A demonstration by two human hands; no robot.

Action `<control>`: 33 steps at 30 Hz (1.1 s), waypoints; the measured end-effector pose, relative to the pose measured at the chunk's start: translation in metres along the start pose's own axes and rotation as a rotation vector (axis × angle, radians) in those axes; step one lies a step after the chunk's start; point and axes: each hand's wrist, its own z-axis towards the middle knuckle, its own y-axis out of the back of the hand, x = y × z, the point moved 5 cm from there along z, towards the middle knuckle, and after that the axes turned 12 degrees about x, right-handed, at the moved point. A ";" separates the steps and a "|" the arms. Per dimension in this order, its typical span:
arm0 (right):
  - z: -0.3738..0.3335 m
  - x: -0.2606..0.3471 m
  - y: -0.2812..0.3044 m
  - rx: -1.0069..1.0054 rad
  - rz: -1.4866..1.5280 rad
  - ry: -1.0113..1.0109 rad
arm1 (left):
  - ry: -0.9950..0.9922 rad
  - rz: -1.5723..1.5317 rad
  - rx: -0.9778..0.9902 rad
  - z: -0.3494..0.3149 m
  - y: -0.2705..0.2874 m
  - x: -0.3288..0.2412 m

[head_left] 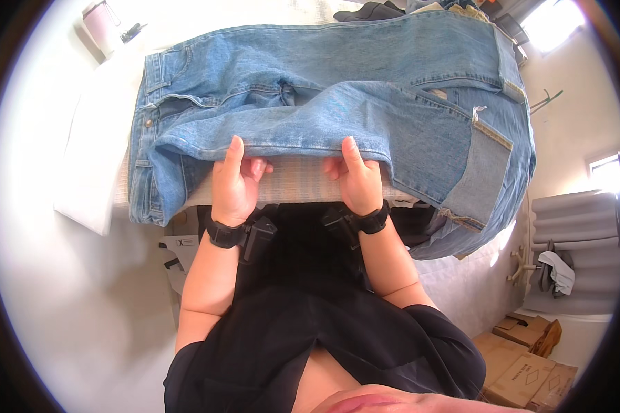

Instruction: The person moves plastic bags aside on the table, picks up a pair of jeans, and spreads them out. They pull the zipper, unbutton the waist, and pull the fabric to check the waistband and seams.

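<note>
A pair of blue jeans (pixel 310 117) lies spread across the table, waistband at the left and turned-up leg ends at the right. My left hand (pixel 238 184) grips the near leg's edge, thumb on top and fingers curled beneath. Farther right along that same edge, my right hand (pixel 355 180) pinches the denim in the same way. Between my hands the edge is lifted a little off the tabletop. Most of my fingers are hidden under the cloth. The jeans' button (pixel 149 124) shows at the waistband, and a paler cuff (pixel 481 172) is folded back on the near leg.
More denim (pixel 520 138) lies beneath the cuffs and hangs over the table's right end. A plaid cloth (pixel 289 180) covers the table. A pinkish container (pixel 102 29) stands at the far left. Cardboard boxes (pixel 523 372) and a grey radiator-like panel (pixel 572 227) are at the right.
</note>
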 end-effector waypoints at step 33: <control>0.000 0.003 0.001 -0.014 0.275 0.131 | 0.100 0.179 0.129 -0.001 -0.006 0.002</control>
